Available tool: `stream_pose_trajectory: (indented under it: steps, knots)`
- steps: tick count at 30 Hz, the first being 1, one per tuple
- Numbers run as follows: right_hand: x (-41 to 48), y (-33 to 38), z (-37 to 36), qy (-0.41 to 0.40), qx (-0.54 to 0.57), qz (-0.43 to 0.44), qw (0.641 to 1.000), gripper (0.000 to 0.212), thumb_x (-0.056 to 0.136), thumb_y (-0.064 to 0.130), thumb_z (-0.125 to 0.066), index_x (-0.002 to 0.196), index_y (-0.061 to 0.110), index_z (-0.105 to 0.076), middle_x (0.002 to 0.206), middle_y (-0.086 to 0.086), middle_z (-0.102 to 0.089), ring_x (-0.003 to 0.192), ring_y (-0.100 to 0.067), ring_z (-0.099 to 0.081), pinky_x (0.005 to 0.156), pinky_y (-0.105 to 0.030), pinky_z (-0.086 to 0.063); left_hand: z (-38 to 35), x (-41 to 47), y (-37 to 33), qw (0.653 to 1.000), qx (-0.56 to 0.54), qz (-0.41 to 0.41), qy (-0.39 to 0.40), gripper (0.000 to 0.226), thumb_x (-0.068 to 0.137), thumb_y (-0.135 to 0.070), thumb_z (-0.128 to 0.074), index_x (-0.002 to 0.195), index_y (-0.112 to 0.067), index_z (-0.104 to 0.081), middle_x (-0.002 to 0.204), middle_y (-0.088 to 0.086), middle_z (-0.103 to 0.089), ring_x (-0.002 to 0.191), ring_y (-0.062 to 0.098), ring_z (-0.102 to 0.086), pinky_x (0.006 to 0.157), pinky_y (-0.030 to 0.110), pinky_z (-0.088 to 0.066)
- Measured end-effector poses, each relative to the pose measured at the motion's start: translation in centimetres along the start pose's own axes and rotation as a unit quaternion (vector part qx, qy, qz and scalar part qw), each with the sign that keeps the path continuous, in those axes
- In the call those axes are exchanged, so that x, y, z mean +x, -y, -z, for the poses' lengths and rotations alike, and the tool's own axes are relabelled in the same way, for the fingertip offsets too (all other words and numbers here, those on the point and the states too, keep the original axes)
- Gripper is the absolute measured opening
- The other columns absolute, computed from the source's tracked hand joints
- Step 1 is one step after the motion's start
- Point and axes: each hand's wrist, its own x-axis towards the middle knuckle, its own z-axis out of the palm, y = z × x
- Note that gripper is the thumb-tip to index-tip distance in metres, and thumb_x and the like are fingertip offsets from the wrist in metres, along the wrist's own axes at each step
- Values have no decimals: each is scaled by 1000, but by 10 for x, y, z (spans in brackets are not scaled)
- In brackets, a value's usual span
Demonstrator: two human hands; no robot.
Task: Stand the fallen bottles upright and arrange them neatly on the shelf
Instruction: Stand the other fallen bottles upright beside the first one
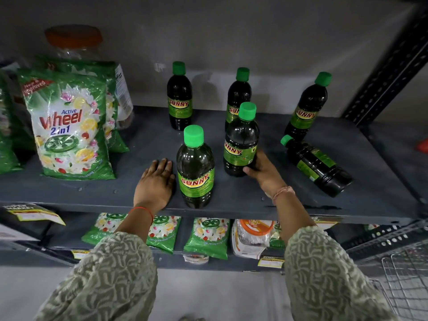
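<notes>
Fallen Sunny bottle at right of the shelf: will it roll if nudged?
Probably. The fallen bottle lies on its round side on the flat shelf, nothing touching it, so a sideways nudge likely rolls it. It looks full of dark liquid, so probably heavy for its size.

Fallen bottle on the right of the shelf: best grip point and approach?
Probably the mid-body of the fallen bottle, taken from above. It lies on its side, cap toward the back left and base toward the front right, so its label band faces up with open shelf around it. The right hand is nearest but grips an upright bottle.
</notes>
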Motion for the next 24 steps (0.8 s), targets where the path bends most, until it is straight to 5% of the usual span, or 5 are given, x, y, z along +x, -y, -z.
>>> stream_pose_trajectory:
  steps: [4,9,13,19,24]
  knots:
    - [1,2,-14,-67,-7,11,998,100,52,15,-85,130,24,-24,124,2,-44,119,-17,-45,101,-33,-37,-1,0,-1,1000,1,1,4,50,96,-27,-27,144,-16,-22,157,4,-21,146,25,-13,120,40,-16]
    - [3,2,-22,-145,-29,20,989,57,57,2,-82,103,10,-48,99,-5,-57,96,-23,-56,71,-10,-46,-3,2,3,1000,7,-11,7,51,94,-30,-25,143,-14,-27,155,7,-26,144,28,-17,118,43,-20]
    - [4,-2,-8,-48,-31,-6,998,48,71,-5,-69,113,4,-48,111,-10,-56,115,-32,-53,97,-38,-43,-2,2,3,1000,6,-14,1,49,94,-26,-30,141,-14,-30,153,8,-30,143,29,-20,116,44,-23]
    - [1,-5,-9,-43,2,-22,999,96,61,-5,-77,138,8,-22,131,-3,-45,123,-20,-45,103,-36,-38,0,1,0,1000,5,0,9,55,91,-33,-19,143,-15,-26,156,5,-24,145,27,-13,119,41,-18]
    - [-14,3,-23,-124,-98,0,988,58,61,6,-80,110,6,-50,107,-10,-62,105,-28,-59,88,-36,-47,2,-1,-2,1000,-2,-2,6,49,95,-25,-29,143,-15,-26,155,6,-25,145,27,-15,118,42,-19]
